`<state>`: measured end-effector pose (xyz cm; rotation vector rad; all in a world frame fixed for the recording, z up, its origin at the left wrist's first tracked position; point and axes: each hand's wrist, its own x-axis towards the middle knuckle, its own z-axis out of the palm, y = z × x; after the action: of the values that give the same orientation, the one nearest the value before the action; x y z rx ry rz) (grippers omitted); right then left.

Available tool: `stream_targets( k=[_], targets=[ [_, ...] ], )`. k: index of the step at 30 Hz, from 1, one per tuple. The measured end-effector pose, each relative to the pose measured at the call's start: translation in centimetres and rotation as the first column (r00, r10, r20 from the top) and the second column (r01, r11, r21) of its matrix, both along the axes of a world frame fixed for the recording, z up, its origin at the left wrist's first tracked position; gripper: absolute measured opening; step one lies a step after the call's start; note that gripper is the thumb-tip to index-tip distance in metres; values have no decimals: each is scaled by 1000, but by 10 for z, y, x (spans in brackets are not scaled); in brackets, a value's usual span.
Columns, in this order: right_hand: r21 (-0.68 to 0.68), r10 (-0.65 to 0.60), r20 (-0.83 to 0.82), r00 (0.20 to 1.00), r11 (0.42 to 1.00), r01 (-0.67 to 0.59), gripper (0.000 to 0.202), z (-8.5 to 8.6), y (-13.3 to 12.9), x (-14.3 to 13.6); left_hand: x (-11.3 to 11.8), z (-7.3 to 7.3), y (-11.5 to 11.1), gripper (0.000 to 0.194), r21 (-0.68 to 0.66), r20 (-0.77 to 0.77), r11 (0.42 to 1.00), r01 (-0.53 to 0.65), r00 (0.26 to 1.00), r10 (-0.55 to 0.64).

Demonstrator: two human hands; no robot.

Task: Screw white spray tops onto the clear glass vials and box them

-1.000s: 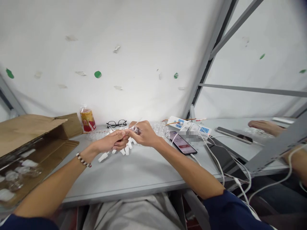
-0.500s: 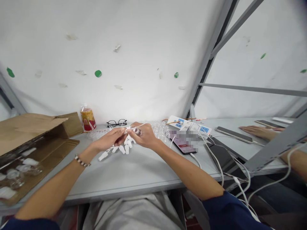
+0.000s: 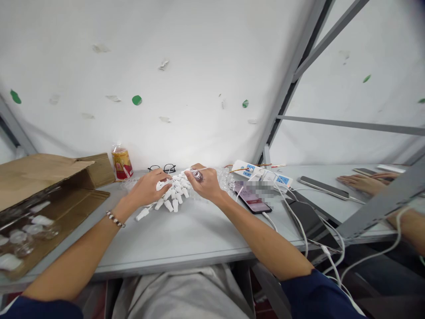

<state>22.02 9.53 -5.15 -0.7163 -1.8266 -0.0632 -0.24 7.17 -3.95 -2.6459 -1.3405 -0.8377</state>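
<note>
Head view: by the right hand (image 3: pixel 210 183), a small clear bottle (image 3: pixel 198 176) is gripped closely, fingers wrapped round it, one round end turned toward the camera. It is held just above the grey table (image 3: pixel 166 243), to the right of a heap of white caps (image 3: pixel 175 204). The left hand (image 3: pixel 146 188) is placed at the heap's left side, thumb and fingers parted, white pieces visible in the gap; whether any is touched cannot be told. Behind the heap, black-framed glasses (image 3: pixel 169 168) are set near the wall. At left, capped clear bottles (image 3: pixel 20 243) are seen inside an open cardboard box (image 3: pixel 40 175), with a drink bottle (image 3: pixel 121 163) stood beyond it. At right, a phone (image 3: pixel 254 200) is laid near a white power strip (image 3: pixel 241 167).
</note>
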Motion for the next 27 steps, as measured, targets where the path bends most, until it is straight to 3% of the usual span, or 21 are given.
stream_targets(
  k=[4, 8, 12, 16, 22, 27],
  targets=[
    [-21, -6, 41, 999, 1000, 7, 44, -2, 2, 0, -5, -2, 4, 36, -82, -98, 995, -63, 994, 55],
    [-28, 19, 100, 995, 999, -16, 49, -3, 1, -3, -2, -3, 1, 34, -83, -161, 990, -115, 982, 100],
    [-24, 30, 146, 989, 999, -27, 48, -5, -1, -5, 1, -4, 1, 26, -22, -212, 995, -93, 974, 86],
    [-21, 34, 161, 986, 999, -31, 47, -5, -1, -6, 0, -4, 1, 32, 31, -217, 997, -73, 973, 78],
    [-22, 51, 157, 986, 999, -48, 46, -8, -1, -7, 15, -12, -8, 29, -17, -299, 1000, 8, 954, -12],
    [-23, 46, 172, 984, 999, -43, 45, -9, 0, -7, 24, -16, -12, 27, 26, -364, 1000, -17, 931, 26]
  ],
)
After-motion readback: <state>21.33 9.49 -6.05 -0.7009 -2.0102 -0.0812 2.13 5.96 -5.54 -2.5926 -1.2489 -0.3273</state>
